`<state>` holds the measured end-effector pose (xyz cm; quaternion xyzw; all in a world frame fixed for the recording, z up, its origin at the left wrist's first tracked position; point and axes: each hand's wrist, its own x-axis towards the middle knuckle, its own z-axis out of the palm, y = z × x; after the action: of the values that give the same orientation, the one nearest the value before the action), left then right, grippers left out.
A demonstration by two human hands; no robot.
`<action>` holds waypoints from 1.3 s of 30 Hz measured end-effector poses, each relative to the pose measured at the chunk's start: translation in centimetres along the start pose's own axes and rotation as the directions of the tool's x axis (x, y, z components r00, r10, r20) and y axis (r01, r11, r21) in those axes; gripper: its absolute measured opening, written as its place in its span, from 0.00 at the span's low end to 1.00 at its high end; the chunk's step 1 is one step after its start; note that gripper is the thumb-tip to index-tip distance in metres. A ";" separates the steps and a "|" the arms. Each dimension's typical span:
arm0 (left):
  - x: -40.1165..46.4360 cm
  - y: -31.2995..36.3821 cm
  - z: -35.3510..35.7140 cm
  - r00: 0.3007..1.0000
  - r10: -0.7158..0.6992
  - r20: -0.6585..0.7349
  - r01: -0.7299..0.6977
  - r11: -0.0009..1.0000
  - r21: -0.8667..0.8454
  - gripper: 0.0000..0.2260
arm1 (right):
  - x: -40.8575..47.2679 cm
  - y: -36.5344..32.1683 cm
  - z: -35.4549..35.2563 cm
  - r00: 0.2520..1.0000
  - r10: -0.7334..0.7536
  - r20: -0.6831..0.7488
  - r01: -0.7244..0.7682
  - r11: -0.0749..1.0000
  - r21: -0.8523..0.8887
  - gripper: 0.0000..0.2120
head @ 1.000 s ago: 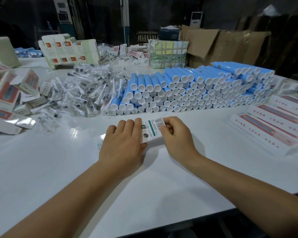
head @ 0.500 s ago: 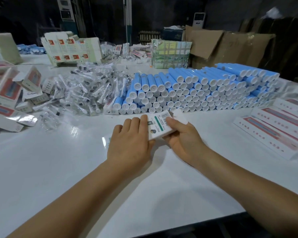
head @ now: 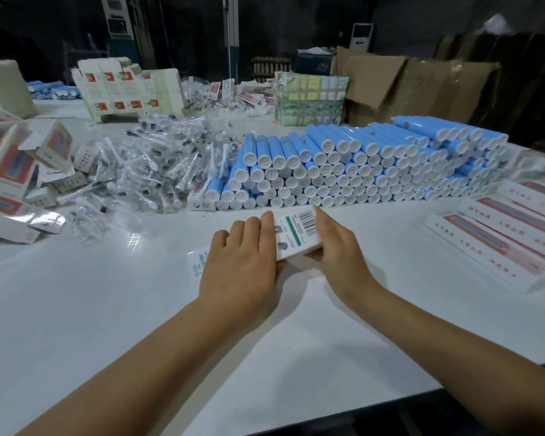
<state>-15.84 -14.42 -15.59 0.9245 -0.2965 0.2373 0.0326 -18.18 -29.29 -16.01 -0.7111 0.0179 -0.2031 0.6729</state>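
Observation:
A long white carton with a barcode and green stripe lies across the white table, its right end raised. My left hand lies flat over its left part, fingers straight and pressing down. My right hand holds the carton's right end, with the thumb on top and the fingers underneath. The carton's left end shows teal print beside my left hand.
A stacked wall of blue tubes with white caps runs behind the carton. A heap of bagged brush heads lies at the left, open cartons farther left, flat printed boxes at the right. Cardboard boxes stand at the back.
The carton's right end has lifted and turned away from me as my right hand slid under it. My left hand stays pressing on the left part.

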 end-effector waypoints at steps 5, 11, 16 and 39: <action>0.0 -0.3 0.0 1.000 -0.004 0.006 0.004 1.000 0.001 0.30 | 0.8 0.1 -0.8 0.986 0.125 0.108 -0.157 0.917 0.367 0.13; -0.1 -0.5 0.0 0.999 0.000 -0.051 -0.002 1.000 -0.024 0.29 | 1.0 0.2 -0.9 0.994 0.091 0.060 -0.106 0.939 0.328 0.15; -0.2 -0.6 -0.1 0.999 0.029 -0.017 -0.029 1.000 0.006 0.30 | 0.8 0.2 -0.7 0.994 0.097 0.054 -0.109 0.945 0.307 0.17; 0.6 -0.7 1.0 1.000 -0.006 0.002 0.005 0.997 0.078 0.33 | -0.4 1.5 0.3 0.952 -0.297 -0.072 0.248 0.887 -0.390 0.16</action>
<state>-14.66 -14.38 -16.13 0.9261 -0.2844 0.2478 -0.0033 -18.08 -29.02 -17.59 -0.8076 -0.0001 -0.3341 0.4860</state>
